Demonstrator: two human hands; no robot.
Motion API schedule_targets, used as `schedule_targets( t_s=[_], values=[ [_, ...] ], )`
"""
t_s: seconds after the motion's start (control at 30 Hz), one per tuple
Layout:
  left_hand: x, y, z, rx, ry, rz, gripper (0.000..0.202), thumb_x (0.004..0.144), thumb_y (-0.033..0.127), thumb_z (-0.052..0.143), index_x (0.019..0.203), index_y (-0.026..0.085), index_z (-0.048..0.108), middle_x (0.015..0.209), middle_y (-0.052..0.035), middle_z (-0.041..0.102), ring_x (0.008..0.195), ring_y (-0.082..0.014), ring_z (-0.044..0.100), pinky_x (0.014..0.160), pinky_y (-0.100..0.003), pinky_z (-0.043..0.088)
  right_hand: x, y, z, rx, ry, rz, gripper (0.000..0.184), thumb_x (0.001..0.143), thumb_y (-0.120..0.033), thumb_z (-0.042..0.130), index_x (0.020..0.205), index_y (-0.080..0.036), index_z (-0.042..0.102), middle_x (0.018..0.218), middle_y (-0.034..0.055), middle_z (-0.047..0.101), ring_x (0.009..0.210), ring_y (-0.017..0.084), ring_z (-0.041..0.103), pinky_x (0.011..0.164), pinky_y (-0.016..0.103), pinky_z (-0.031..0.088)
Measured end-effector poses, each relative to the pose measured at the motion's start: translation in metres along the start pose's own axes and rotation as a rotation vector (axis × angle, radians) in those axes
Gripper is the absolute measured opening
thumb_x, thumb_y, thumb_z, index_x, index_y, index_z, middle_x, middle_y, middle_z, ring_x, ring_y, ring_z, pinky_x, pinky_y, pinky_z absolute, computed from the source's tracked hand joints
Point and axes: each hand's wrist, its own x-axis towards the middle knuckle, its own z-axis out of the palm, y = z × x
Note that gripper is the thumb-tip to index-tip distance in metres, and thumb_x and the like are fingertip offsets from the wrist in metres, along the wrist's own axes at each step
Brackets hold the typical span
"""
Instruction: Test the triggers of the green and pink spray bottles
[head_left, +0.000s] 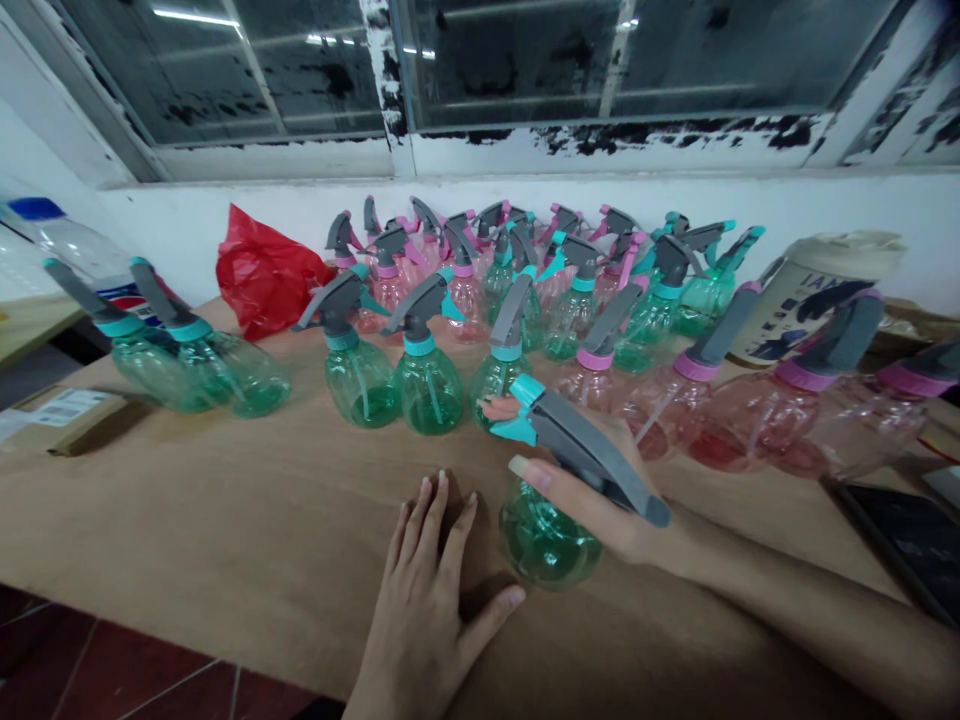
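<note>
A green spray bottle (pixel 551 545) with a grey and turquoise trigger head is gripped around its neck by my right hand (pixel 600 490). Its nozzle points to the far left. The hand hides the bottle's collar. My left hand (pixel 427 590) lies flat on the wooden table (pixel 225 520), fingers spread, just left of that bottle and apart from it. Beyond my hands stand more green spray bottles, the nearest being one green bottle (pixel 427 390) with a turquoise collar. To the right is a row with pink bottles, such as one pink bottle (pixel 750 425).
Several more spray bottles crowd the back by the wall. A red plastic bag (pixel 262 275) and a clear blue-capped bottle (pixel 67 245) stand at the left, near a cardboard box (pixel 67 420). A printed bag (pixel 810 295) and a dark phone (pixel 900 540) are at the right.
</note>
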Motion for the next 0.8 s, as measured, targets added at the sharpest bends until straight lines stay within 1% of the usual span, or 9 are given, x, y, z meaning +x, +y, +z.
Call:
schedule_targets(
  t_s=[0.07, 0.17, 0.2, 0.27, 0.4, 0.57, 0.7, 0.77, 0.8],
  values=[
    [-0.0001, 0.0002, -0.0003, 0.005, 0.001, 0.006, 0.074, 0.089, 0.054, 0.053, 0.145, 0.012, 0.03, 0.152, -0.0218, 0.032, 0.142, -0.0375, 0.026, 0.104, -0.059, 0.04, -0.0009, 0.0001, 0.0001, 0.019, -0.007, 0.014, 0.01, 0.083, -0.026, 0.06, 0.089, -0.022, 0.067, 0.071, -0.0006, 0.058, 0.062, 0.016, 0.055, 0.063, 0.032, 0.047],
    [0.0002, 0.0003, -0.0005, 0.013, -0.007, 0.011, 0.073, 0.089, 0.053, 0.053, 0.145, 0.011, 0.031, 0.153, -0.0223, 0.031, 0.142, -0.038, 0.026, 0.104, -0.059, 0.04, -0.002, 0.0002, 0.0006, 0.074, -0.01, 0.031, 0.025, 0.083, -0.023, 0.061, 0.107, -0.023, 0.066, 0.087, 0.0015, 0.066, 0.065, 0.016, 0.06, 0.066, 0.032, 0.049],
    [0.0003, 0.0003, -0.0005, 0.014, -0.009, 0.01, 0.073, 0.089, 0.054, 0.053, 0.145, 0.011, 0.031, 0.153, -0.0222, 0.031, 0.142, -0.0381, 0.026, 0.104, -0.059, 0.039, -0.0021, 0.0003, 0.0008, 0.085, -0.01, 0.025, 0.027, 0.083, -0.022, 0.061, 0.11, -0.024, 0.065, 0.09, 0.0018, 0.067, 0.066, 0.016, 0.061, 0.067, 0.032, 0.05],
    [0.0004, 0.0003, -0.0007, 0.017, -0.008, 0.007, 0.074, 0.089, 0.054, 0.054, 0.145, 0.011, 0.031, 0.152, -0.022, 0.032, 0.142, -0.038, 0.026, 0.104, -0.059, 0.039, -0.0019, 0.0007, 0.001, 0.079, -0.008, 0.003, 0.029, 0.084, -0.022, 0.061, 0.112, -0.026, 0.066, 0.088, 0.0015, 0.066, 0.069, 0.017, 0.062, 0.069, 0.033, 0.05],
    [0.0002, 0.0004, -0.0013, 0.015, -0.004, 0.01, 0.075, 0.088, 0.054, 0.054, 0.145, 0.011, 0.03, 0.152, -0.0222, 0.033, 0.141, -0.038, 0.026, 0.103, -0.06, 0.04, -0.0007, 0.0025, 0.0004, 0.034, -0.016, -0.028, 0.027, 0.084, -0.022, 0.06, 0.109, -0.026, 0.068, 0.077, 0.0004, 0.063, 0.068, 0.018, 0.06, 0.069, 0.034, 0.05],
    [-0.0001, 0.0006, -0.0025, 0.003, -0.009, 0.003, 0.074, 0.088, 0.052, 0.056, 0.145, 0.011, 0.03, 0.151, -0.022, 0.035, 0.141, -0.0378, 0.027, 0.103, -0.06, 0.04, 0.0002, 0.0053, -0.0009, 0.046, -0.034, -0.051, 0.022, 0.085, -0.02, 0.059, 0.105, -0.026, 0.066, 0.078, -0.0014, 0.061, 0.071, 0.017, 0.061, 0.071, 0.032, 0.049],
    [0.0009, 0.0008, -0.0034, -0.005, -0.005, 0.007, 0.072, 0.088, 0.051, 0.055, 0.143, 0.011, 0.033, 0.151, -0.022, 0.034, 0.141, -0.0382, 0.028, 0.103, -0.059, 0.04, 0.0018, 0.0047, -0.0003, 0.054, -0.07, -0.058, 0.005, 0.087, -0.022, 0.057, 0.088, -0.024, 0.062, 0.076, -0.003, 0.062, 0.07, 0.014, 0.061, 0.069, 0.029, 0.048],
    [0.0015, 0.0008, -0.0035, -0.008, -0.007, 0.007, 0.072, 0.088, 0.052, 0.055, 0.143, 0.011, 0.033, 0.151, -0.022, 0.034, 0.14, -0.0384, 0.029, 0.103, -0.059, 0.04, 0.0029, 0.0035, -0.0005, 0.032, -0.074, -0.063, 0.007, 0.087, -0.023, 0.057, 0.081, -0.023, 0.059, 0.073, -0.0039, 0.06, 0.068, 0.013, 0.061, 0.067, 0.029, 0.048],
    [0.0017, 0.0008, -0.0034, -0.008, -0.01, 0.006, 0.072, 0.088, 0.052, 0.055, 0.143, 0.011, 0.033, 0.151, -0.0221, 0.034, 0.14, -0.0385, 0.029, 0.103, -0.06, 0.04, 0.0034, 0.0032, -0.0009, 0.027, -0.08, -0.067, 0.007, 0.087, -0.023, 0.057, 0.08, -0.023, 0.059, 0.072, -0.0042, 0.06, 0.068, 0.013, 0.061, 0.067, 0.028, 0.048]
  ],
)
